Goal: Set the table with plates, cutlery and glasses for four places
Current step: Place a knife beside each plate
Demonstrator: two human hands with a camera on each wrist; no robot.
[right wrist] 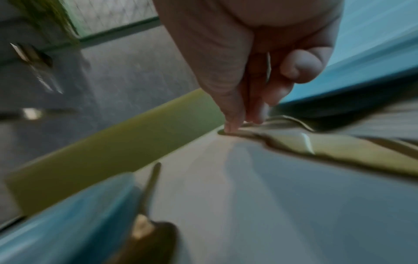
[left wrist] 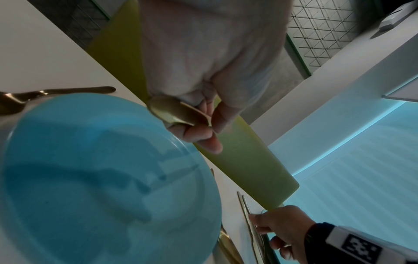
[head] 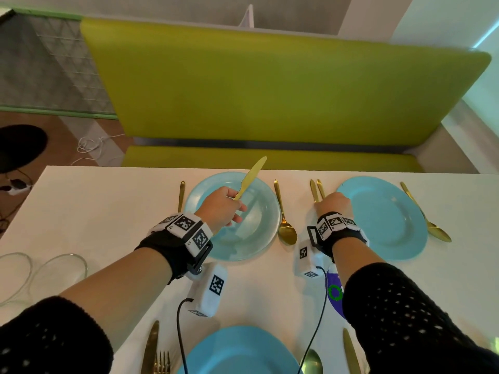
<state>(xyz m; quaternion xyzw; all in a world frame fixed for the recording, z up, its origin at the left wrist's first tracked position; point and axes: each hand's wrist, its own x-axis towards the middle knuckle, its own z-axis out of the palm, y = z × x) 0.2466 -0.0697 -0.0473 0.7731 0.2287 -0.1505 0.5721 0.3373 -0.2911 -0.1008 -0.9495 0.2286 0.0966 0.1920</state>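
Gold-coloured metal knife pinched by its handle in the left hand, blade raised above the far-left pale blue plate. Right hand fingers curl down onto 2 gold handles, apparently a knife and fork, lying beside the far-right blue plate on the white table.

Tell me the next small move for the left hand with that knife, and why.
Probably lower the gold knife, which the left hand holds above the far left plate, onto the table beside it: only a single handle lies at its left.
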